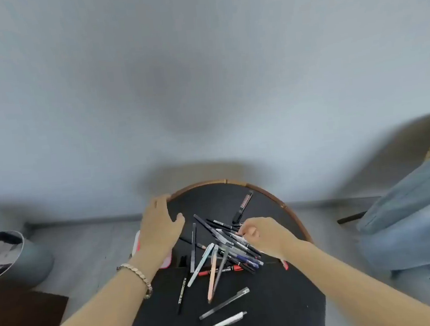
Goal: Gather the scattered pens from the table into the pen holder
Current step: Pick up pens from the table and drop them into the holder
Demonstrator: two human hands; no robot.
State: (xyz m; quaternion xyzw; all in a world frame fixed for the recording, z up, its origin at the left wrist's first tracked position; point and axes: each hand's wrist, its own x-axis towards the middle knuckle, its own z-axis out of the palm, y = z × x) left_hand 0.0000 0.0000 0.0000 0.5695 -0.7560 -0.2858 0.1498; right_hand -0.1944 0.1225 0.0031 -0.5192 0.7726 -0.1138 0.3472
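A pile of several pens lies crossed on the round black table. A dark marker lies apart near the far rim. Three more pens lie toward me: a black one with white lettering, a dark grey one and a white-and-grey one. My right hand is at the pile's right side, fingertips pinched on a thin pen at the top. My left hand hovers over the table's far left rim, fingers spread, holding nothing. I see no clear pen holder; a pink-and-white object shows under my left wrist.
The table has a brown wooden rim and stands close to a pale wall. A grey bin with a dark liner stands on the floor at left. A person's leg in jeans is at right. A brown surface sits at lower left.
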